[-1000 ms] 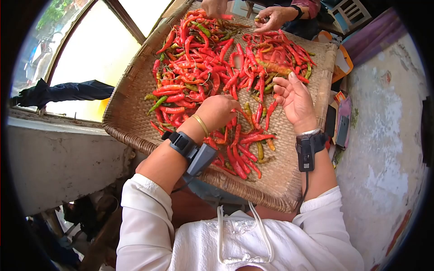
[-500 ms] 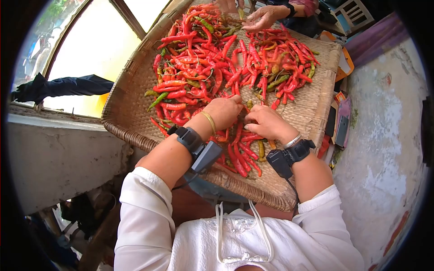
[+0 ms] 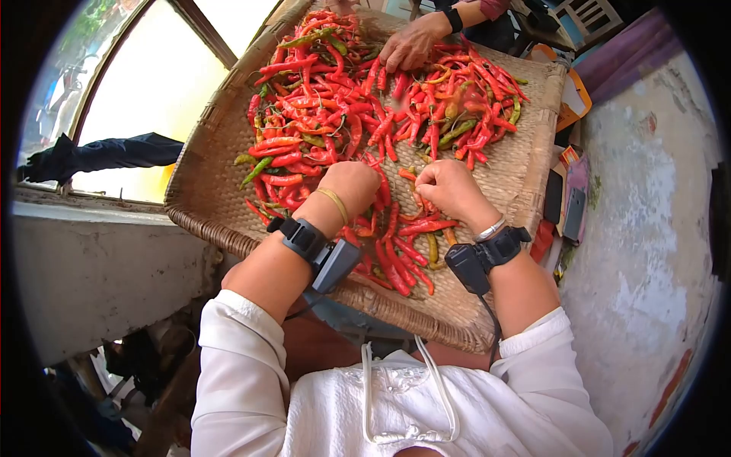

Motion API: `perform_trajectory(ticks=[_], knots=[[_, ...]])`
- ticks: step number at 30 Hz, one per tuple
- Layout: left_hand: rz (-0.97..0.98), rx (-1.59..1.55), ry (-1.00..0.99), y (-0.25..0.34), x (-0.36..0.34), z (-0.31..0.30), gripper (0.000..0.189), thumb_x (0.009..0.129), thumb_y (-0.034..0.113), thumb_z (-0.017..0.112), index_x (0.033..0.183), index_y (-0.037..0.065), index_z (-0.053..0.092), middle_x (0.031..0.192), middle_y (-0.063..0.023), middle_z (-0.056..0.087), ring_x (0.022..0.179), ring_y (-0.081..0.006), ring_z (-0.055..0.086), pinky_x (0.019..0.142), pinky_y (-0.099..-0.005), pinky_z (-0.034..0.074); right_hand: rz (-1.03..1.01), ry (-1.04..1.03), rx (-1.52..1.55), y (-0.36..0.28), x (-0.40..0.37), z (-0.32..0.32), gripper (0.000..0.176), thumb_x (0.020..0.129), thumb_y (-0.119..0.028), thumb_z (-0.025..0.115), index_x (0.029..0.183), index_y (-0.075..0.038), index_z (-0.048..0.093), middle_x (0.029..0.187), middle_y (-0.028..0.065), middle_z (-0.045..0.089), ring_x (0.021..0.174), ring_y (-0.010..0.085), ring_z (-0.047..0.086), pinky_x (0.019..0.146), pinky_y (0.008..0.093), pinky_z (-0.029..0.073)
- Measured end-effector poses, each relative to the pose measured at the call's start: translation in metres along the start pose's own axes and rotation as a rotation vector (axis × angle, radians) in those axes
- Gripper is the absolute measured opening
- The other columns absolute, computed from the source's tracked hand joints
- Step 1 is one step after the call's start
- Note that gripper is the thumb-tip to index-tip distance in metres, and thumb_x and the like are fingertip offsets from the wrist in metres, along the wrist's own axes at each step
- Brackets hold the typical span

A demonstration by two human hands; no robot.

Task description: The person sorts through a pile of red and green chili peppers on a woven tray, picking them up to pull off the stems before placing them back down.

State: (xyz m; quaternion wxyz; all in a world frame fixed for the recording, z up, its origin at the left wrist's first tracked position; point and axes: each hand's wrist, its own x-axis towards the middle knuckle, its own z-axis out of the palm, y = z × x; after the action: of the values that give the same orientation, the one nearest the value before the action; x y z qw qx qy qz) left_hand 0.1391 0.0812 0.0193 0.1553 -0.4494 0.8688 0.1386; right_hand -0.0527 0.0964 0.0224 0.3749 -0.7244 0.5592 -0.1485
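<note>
My left hand (image 3: 356, 186) is closed over the near left part of the red chili peppers (image 3: 308, 114), its fingertips turned away from view. To its right, my right hand (image 3: 453, 189) is closed, thumb and forefinger pinched together; what the two hands hold, I cannot make out. An orange-red chili (image 3: 408, 174) shows right at the right fingertips. Several long red chilies (image 3: 396, 266) lie below and between my wrists. All the peppers rest in a wide woven basket tray (image 3: 525, 175), with a few green and yellowish ones among them.
Across the tray, another person's hand (image 3: 411, 47) reaches down onto the peppers, and part of a second hand shows at the top edge. A dark folded umbrella (image 3: 114, 156) lies by the window at left. A rough wall (image 3: 647, 228) stands at right, with a phone (image 3: 575, 213) near it.
My hands have drawn apart, the left one moving left and curling more. The other person's hand has turned over and come down onto the peppers.
</note>
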Motion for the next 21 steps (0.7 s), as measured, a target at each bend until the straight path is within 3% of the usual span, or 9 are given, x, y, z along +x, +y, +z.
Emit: perform_trajectory(ticks=[5, 7, 11, 14, 16, 17, 19, 21], knots=[[0.075, -0.057, 0.046, -0.003, 0.003, 0.009, 0.014, 0.073, 0.021, 0.057, 0.085, 0.015, 0.062, 0.076, -0.0084, 0.061, 0.074, -0.0281, 0.060, 0.064, -0.0391, 0.048, 0.000, 0.022, 0.022, 0.002, -0.002, 0.011, 0.014, 0.066, -0.008, 0.057, 0.078, -0.004, 0.063, 0.070, 0.0146, 0.061, 0.069, 0.0288, 0.060, 0.065, 0.0348, 0.047], [0.078, -0.040, -0.034, 0.002, 0.003, 0.002, 0.014, 0.075, 0.019, 0.056, 0.087, 0.014, 0.063, 0.081, -0.0079, 0.062, 0.079, -0.0264, 0.060, 0.066, -0.0372, 0.049, -0.095, 0.095, -0.045, 0.004, -0.001, 0.016, 0.018, 0.067, -0.002, 0.056, 0.084, -0.001, 0.061, 0.060, 0.0070, 0.057, 0.055, 0.0137, 0.054, 0.054, 0.0276, 0.043], [0.113, -0.100, -0.170, 0.010, -0.002, -0.009, 0.017, 0.076, 0.017, 0.056, 0.091, 0.015, 0.063, 0.089, -0.0071, 0.062, 0.085, -0.0247, 0.060, 0.069, -0.0346, 0.049, -0.004, -0.003, -0.020, -0.003, 0.001, -0.007, 0.015, 0.069, -0.001, 0.055, 0.083, 0.001, 0.061, 0.059, 0.0041, 0.055, 0.055, 0.0114, 0.053, 0.053, 0.0261, 0.041], [0.129, -0.084, -0.120, 0.009, -0.005, -0.009, 0.018, 0.075, 0.016, 0.057, 0.092, 0.015, 0.063, 0.087, -0.0074, 0.063, 0.085, -0.0247, 0.061, 0.069, -0.0348, 0.050, 0.047, -0.022, 0.252, -0.004, 0.002, -0.031, 0.018, 0.075, -0.005, 0.055, 0.091, 0.002, 0.059, 0.064, 0.0020, 0.056, 0.058, 0.0095, 0.053, 0.051, 0.0216, 0.041], [0.095, -0.038, -0.128, 0.006, -0.004, -0.008, 0.018, 0.075, 0.015, 0.057, 0.092, 0.014, 0.063, 0.087, -0.0076, 0.063, 0.085, -0.0245, 0.061, 0.069, -0.0347, 0.050, 0.027, 0.258, 0.892, -0.008, 0.002, -0.042, 0.028, 0.078, -0.016, 0.060, 0.100, 0.000, 0.056, 0.069, -0.0003, 0.054, 0.066, 0.0072, 0.056, 0.051, 0.0205, 0.044], [0.062, 0.010, -0.138, 0.005, -0.004, -0.007, 0.017, 0.075, 0.013, 0.057, 0.091, 0.013, 0.063, 0.087, -0.0077, 0.063, 0.085, -0.0243, 0.061, 0.069, -0.0347, 0.050, 0.028, 0.255, 0.892, -0.010, 0.003, -0.042, 0.028, 0.078, -0.016, 0.060, 0.100, 0.000, 0.056, 0.069, -0.0003, 0.054, 0.066, 0.0072, 0.056, 0.051, 0.0205, 0.044], [0.072, 0.038, -0.102, 0.003, -0.004, -0.004, 0.016, 0.075, 0.012, 0.056, 0.089, 0.012, 0.064, 0.086, -0.0077, 0.064, 0.084, -0.0241, 0.062, 0.068, -0.0346, 0.050, 0.108, 0.574, 1.168, -0.013, 0.004, -0.042, 0.036, 0.081, -0.019, 0.059, 0.109, 0.002, 0.050, 0.074, 0.0002, 0.054, 0.064, 0.0067, 0.055, 0.051, 0.0181, 0.044], [0.085, 0.067, -0.065, 0.004, -0.003, -0.004, 0.014, 0.075, 0.011, 0.056, 0.087, 0.012, 0.064, 0.086, -0.0078, 0.064, 0.083, -0.0240, 0.062, 0.068, -0.0345, 0.050, 0.174, 0.532, 1.108, -0.013, 0.003, -0.034, 0.038, 0.080, -0.018, 0.059, 0.110, 0.003, 0.049, 0.078, 0.0017, 0.056, 0.064, 0.0067, 0.054, 0.050, 0.0186, 0.044]])
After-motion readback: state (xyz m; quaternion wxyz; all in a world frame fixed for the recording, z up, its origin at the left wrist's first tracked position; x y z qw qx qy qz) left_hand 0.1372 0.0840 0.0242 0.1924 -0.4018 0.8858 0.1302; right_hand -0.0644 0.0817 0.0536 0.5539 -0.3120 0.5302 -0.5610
